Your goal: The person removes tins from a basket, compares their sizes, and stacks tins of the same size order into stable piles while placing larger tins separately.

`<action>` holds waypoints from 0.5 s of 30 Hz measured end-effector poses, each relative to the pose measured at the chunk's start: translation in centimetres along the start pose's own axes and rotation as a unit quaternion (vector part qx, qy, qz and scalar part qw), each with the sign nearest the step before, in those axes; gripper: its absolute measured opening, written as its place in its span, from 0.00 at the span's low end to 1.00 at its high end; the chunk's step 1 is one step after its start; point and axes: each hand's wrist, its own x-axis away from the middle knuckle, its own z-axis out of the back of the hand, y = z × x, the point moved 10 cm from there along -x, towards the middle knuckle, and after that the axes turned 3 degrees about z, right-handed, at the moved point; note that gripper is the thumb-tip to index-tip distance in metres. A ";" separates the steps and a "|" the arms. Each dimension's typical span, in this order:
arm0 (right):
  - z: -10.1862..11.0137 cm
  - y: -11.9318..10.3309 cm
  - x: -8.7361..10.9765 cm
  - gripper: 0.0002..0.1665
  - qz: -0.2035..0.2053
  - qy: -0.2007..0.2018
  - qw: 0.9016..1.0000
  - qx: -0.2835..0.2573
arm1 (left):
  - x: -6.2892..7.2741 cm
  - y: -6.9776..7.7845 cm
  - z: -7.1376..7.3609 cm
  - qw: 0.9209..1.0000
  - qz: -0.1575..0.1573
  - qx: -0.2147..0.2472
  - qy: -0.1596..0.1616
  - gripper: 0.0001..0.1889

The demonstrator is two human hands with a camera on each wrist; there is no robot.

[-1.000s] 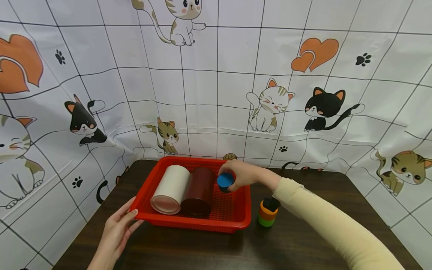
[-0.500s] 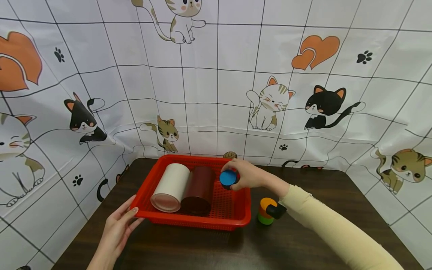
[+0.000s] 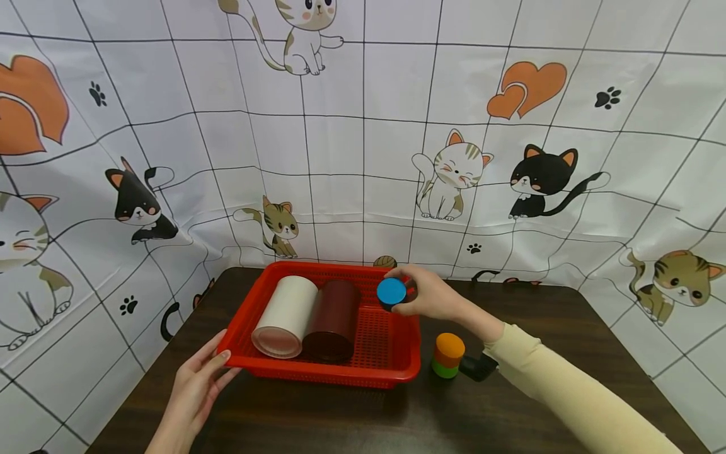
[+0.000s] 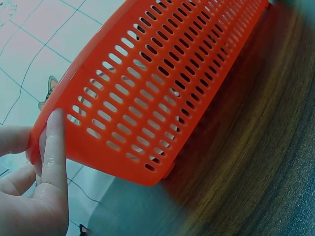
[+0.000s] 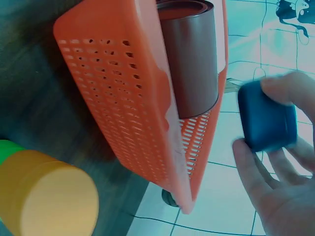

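At the front left corner of the red plastic basket (image 3: 323,372), my left hand (image 3: 193,388) grips the rim, thumb above and fingers beneath. In the left wrist view its fingers (image 4: 55,147) press against the slotted wall. My right hand (image 3: 428,295) pinches a short blue cylinder (image 3: 391,291) between thumb and fingers, over the right side of the basket. The right wrist view shows this blue cylinder (image 5: 266,118) held clear of the basket. Inside the basket, a white canister (image 3: 287,312) and a dark brown canister (image 3: 334,318) lie side by side.
Right of the basket, an orange cylinder (image 3: 450,347) sits on a green one (image 3: 445,369) on the dark wooden table (image 3: 317,419). A black device (image 3: 479,367) is at the right wrist. Cat-patterned sheeting (image 3: 363,157) surrounds the back and sides.
My right hand has shifted to the right with the blue cylinder. The black wrist device has moved off the orange cylinder, uncovering its top. My left hand and the basket stay put.
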 end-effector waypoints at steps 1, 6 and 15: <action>0.2 0.1 0.2 0.36 -0.004 0.010 1.000 -0.006 | 0.0 0.0 0.0 1.000 0.000 0.001 -0.001 0.37; 1.1 0.5 1.2 0.37 -0.023 0.046 0.997 -0.054 | 0.2 -0.2 0.3 1.000 0.006 -0.001 0.003 0.36; 2.4 1.2 3.5 0.39 -0.031 0.083 0.991 -0.103 | 0.1 -0.3 0.4 1.000 0.012 0.001 0.004 0.32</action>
